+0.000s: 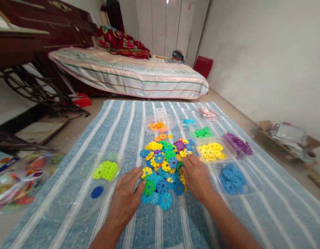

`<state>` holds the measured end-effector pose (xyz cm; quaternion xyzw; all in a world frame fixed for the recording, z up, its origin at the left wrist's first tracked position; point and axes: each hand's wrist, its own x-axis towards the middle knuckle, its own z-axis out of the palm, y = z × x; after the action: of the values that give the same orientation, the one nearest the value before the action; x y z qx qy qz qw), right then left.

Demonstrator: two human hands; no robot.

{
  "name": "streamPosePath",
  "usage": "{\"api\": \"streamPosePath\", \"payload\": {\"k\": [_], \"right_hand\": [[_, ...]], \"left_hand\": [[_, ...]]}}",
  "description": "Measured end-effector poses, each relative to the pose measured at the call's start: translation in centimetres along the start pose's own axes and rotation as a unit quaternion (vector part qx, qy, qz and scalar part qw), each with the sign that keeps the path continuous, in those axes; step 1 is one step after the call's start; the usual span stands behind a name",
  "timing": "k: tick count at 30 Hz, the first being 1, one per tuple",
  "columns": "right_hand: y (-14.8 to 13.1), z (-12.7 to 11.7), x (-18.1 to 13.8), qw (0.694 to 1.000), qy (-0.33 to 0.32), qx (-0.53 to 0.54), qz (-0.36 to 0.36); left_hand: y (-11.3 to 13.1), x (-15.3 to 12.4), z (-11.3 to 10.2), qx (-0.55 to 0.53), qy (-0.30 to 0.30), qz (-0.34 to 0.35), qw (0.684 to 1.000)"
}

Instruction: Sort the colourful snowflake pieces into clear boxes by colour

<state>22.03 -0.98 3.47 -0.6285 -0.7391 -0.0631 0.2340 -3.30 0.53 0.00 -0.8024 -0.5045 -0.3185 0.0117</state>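
A heap of flower-shaped plastic discs [163, 166] in blue, yellow, green, orange and purple lies mid-cloth. My left hand [129, 190] rests at the heap's left edge, thumb and fingers apart. At the right edge, my right hand [196, 174] touches the discs with its fingers extended; some fingertips are hidden against the pile. Clear tubs hold sorted discs: yellow ones [212, 152] and blue ones [232, 178] right of my right hand, purple ones [238, 143] and green ones [203, 132] beyond. Lime discs [105, 170] and one dark blue disc [97, 192] lie left of my left hand.
Orange discs [158, 126] sit in a clear tub at the back, with light blue discs [189, 121] and a reddish packet [208, 113] to their right. A striped blue cloth [118, 124] covers the surface. Plastic bags [19, 180] lie left; an open cardboard box [287, 141] stands right.
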Motion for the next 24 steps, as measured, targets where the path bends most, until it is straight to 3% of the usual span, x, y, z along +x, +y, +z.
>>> {"api": "streamPosePath", "payload": {"k": [3, 6, 11, 14, 16, 20, 22, 24], "right_hand": [[0.2, 0.5, 0.8, 0.999, -0.032, -0.007, -0.011], [0.1, 0.4, 0.4, 1.0, -0.01, 0.02, -0.02], [0.0, -1.0, -0.5, 0.996, 0.0, 0.079, -0.032], [1.2, -2.5, 1.2, 0.998, 0.003, 0.038, -0.047], [2.6, -3.8, 3.5, 0.998, 0.037, -0.034, -0.034], [5.0, -6.0, 7.9, 0.974, 0.155, -0.155, 0.06], [4.9, -6.1, 8.4, 0.973, 0.177, -0.135, 0.068], [3.6, -5.3, 7.4, 0.987, 0.143, -0.065, 0.018]], "left_hand": [[-0.3, 0.0, 0.1, 0.006, 0.007, 0.016, 1.0], [-0.6, 0.1, 0.2, 0.008, 0.014, 0.034, 0.999], [-0.8, 0.2, 0.2, 0.024, 0.025, 0.048, 0.998], [-0.8, 0.3, 0.2, 0.028, 0.028, 0.054, 0.998], [-0.8, 0.3, 0.2, 0.026, 0.028, 0.052, 0.998], [-0.5, 0.2, 0.2, 0.016, 0.019, 0.037, 0.999], [-0.4, 0.1, 0.1, 0.008, 0.009, 0.03, 0.999], [-0.3, -0.1, 0.1, 0.0, -0.002, 0.022, 1.0]]}}
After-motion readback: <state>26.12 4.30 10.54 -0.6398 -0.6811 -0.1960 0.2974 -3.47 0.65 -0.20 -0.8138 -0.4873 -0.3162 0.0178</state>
